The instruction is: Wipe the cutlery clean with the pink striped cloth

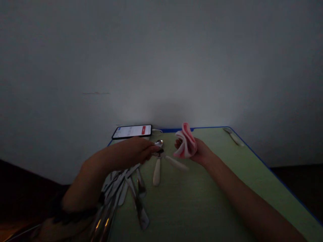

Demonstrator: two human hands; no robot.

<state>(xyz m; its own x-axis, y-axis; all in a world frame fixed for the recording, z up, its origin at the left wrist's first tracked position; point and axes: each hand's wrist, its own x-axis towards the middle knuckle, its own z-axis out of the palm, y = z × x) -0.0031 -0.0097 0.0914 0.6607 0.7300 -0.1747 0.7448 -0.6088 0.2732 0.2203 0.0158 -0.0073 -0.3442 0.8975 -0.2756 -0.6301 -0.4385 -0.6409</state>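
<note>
My left hand [141,149] is closed in a pinch, its fingertips on the metal head of a piece of cutlery. From there a pale handle [176,163], blurred by motion, points right; whether its head is a fork or a spoon I cannot tell. The shiny bowl of a spoon [159,143] shows just beyond the fingertips. Below them, another pale handle [156,173] lies on the table, its upper end partly hidden. My right hand [199,151] is wrapped round a bunched pink and white cloth [186,143], held apart from the cutlery.
Several metal utensils [121,186] lie in a pile under and in front of my left forearm. A lit phone [132,131] with a white cable rests against the wall. At the far right corner of the green table [202,208] lies a pale-handled knife [234,137].
</note>
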